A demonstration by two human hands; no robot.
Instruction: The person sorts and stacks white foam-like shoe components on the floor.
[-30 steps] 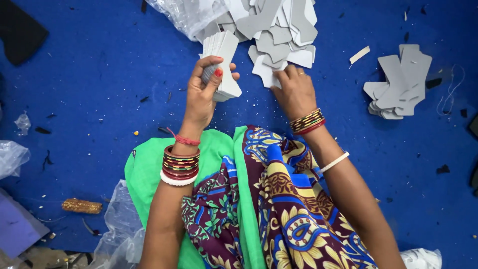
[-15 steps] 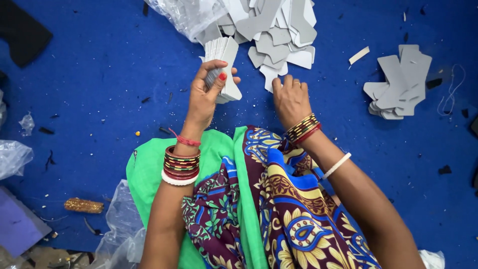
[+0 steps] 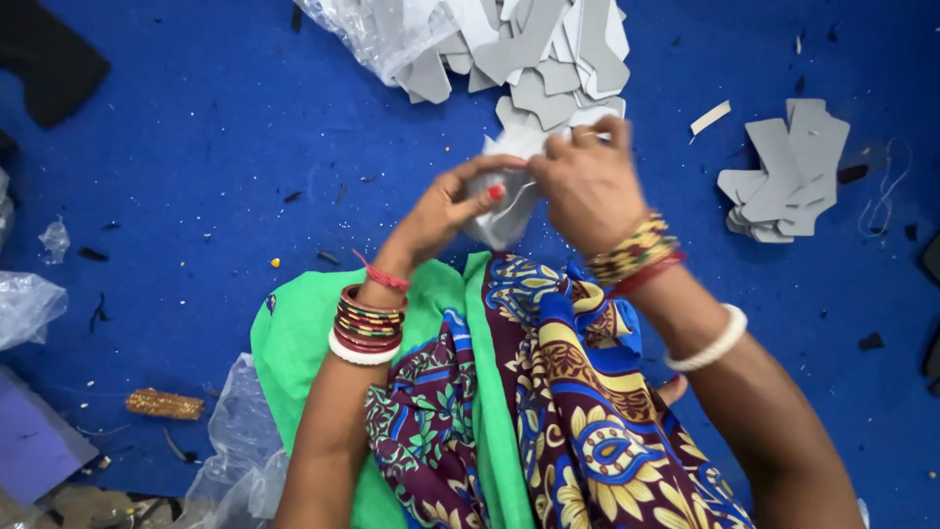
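My left hand [image 3: 446,211] grips a small stack of grey cut pieces [image 3: 501,211] just above my lap. My right hand [image 3: 587,181] has come up against the same stack and its fingers pinch a grey piece at the stack's top edge. Both wrists carry bangles. Beyond my hands lies a big loose pile of grey cut pieces [image 3: 534,54], partly spilling from a clear plastic bag [image 3: 362,29]. Which piece my right fingers hold is hidden by the hand itself.
A smaller neat stack of grey pieces [image 3: 783,176] lies on the blue floor [image 3: 196,147] at the right. Crumpled clear plastic [image 3: 24,304] sits at the left edge and more by my knee [image 3: 235,441]. A dark object [image 3: 54,59] occupies the top left corner.
My right hand left the big pile and moved left to meet the stack. My left hand lowered the stack towards my lap.
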